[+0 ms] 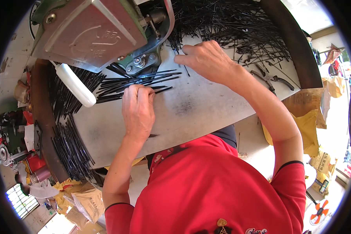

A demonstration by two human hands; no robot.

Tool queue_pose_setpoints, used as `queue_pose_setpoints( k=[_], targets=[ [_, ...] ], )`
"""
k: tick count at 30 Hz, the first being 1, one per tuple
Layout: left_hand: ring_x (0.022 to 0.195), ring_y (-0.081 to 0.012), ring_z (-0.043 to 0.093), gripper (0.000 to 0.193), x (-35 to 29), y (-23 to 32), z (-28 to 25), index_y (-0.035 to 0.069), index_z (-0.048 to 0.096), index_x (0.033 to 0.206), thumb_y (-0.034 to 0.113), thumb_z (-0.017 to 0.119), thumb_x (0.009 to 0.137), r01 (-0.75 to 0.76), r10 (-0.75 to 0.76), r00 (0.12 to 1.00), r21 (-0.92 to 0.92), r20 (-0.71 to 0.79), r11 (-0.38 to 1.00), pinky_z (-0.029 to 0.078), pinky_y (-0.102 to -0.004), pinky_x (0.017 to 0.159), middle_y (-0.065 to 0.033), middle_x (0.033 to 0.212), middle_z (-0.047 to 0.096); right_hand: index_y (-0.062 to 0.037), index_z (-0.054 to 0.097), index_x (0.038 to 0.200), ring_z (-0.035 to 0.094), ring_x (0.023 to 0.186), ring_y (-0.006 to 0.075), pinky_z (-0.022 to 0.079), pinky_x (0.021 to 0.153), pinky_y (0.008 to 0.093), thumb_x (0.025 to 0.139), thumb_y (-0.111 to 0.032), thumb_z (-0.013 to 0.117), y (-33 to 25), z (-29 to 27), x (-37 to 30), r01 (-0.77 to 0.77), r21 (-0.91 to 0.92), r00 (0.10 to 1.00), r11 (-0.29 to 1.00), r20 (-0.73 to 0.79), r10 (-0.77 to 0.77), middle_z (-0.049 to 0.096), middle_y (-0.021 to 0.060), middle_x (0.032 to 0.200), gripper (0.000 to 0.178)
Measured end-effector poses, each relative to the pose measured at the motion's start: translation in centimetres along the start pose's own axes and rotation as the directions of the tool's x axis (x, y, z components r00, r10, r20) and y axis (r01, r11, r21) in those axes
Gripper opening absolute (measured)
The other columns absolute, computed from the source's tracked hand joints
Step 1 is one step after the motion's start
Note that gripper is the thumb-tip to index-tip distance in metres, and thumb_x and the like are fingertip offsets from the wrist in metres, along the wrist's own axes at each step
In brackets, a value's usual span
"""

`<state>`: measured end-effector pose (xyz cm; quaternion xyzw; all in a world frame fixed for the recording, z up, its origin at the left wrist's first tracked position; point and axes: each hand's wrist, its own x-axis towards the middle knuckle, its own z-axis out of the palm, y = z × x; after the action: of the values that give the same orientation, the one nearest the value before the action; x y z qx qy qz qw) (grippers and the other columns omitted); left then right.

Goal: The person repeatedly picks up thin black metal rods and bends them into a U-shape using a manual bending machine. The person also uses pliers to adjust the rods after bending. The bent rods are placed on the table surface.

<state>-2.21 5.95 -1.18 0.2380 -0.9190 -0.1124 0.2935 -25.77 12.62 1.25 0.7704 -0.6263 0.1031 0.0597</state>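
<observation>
My left hand (138,111) is closed, its fingertips pressed onto a loose bundle of thin black rods (117,86) on the grey metal table (171,128). Those rods lie crosswise under the head of a green and brown machine (93,35), and some tips stick out past my fingers. To the right, my right hand (210,60) reaches to the near edge of a big tangled heap of black rods (226,23). Its fingers are curled, and one rod end shows just below the thumb. Whatever lies between these fingertips is hidden.
A white handle (75,85) juts from the machine on the left. Neater stacks of rods (71,148) line the left side. Pliers (267,80) lie at the right, near the raised brown rim (296,46). Yellow sacks (308,132) stand beyond, with an orange-bladed fan (319,211).
</observation>
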Motion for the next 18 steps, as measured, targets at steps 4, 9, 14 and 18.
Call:
queue_pose_setpoints(
  k=[4, 9, 14, 18],
  targets=[
    [0.073, -0.0269, 0.053, 0.011, -1.1, -0.4, -0.2, 0.002, 0.056, 0.089, 0.001, 0.064, 0.081, 0.088, -0.091, 0.995, -0.120, -0.026, 0.989, 0.044, -0.0355, 0.066, -0.0111, 0.086, 0.056, -0.0048, 0.054, 0.083, 0.062, 0.067, 0.0271, 0.047, 0.053, 0.0369, 0.070, -0.002, 0.060, -0.4, 0.9, -0.3, 0.015, 0.008, 0.998, 1.000, -0.065, -0.014, 0.053, 0.0089, 0.080, 0.014],
    [0.075, -0.0074, 0.045, 0.016, -1.4, 0.0, -1.6, 0.001, 0.058, 0.106, 0.008, 0.054, 0.093, 0.500, -0.486, 0.859, -0.458, 0.160, 0.734, 0.041, -0.0228, 0.069, 0.0005, 0.090, 0.056, -0.0038, 0.054, 0.079, 0.062, 0.075, 0.0265, 0.049, 0.057, 0.0378, 0.070, -0.001, 0.061, -2.3, -0.1, -2.3, -0.045, 0.114, 0.999, 0.993, -0.003, 0.045, 0.052, 0.0092, 0.083, 0.012],
    [0.076, -0.0067, 0.047, 0.019, -1.1, -0.4, -1.8, -0.001, 0.060, 0.108, 0.008, 0.056, 0.092, 0.599, -0.556, 0.776, -0.627, 0.299, 0.498, 0.041, -0.0224, 0.068, 0.0006, 0.086, 0.053, -0.0025, 0.054, 0.077, 0.062, 0.075, 0.0254, 0.049, 0.057, 0.0382, 0.071, 0.000, 0.060, -0.7, -1.2, -1.5, 0.074, 0.060, 0.997, 0.995, -0.007, -0.074, 0.053, 0.0090, 0.084, 0.009],
    [0.082, -0.0060, 0.048, 0.018, -1.0, 0.1, -2.1, 0.001, 0.061, 0.106, 0.012, 0.057, 0.093, 0.621, -0.580, 0.735, -0.692, 0.352, 0.368, 0.041, -0.0210, 0.075, 0.0000, 0.096, 0.057, -0.0015, 0.054, 0.078, 0.062, 0.071, 0.0259, 0.049, 0.056, 0.0382, 0.072, 0.000, 0.060, 0.3, -0.4, -0.6, 0.091, 0.080, 0.996, 0.993, -0.023, -0.089, 0.054, 0.0096, 0.084, 0.009]
  ],
)
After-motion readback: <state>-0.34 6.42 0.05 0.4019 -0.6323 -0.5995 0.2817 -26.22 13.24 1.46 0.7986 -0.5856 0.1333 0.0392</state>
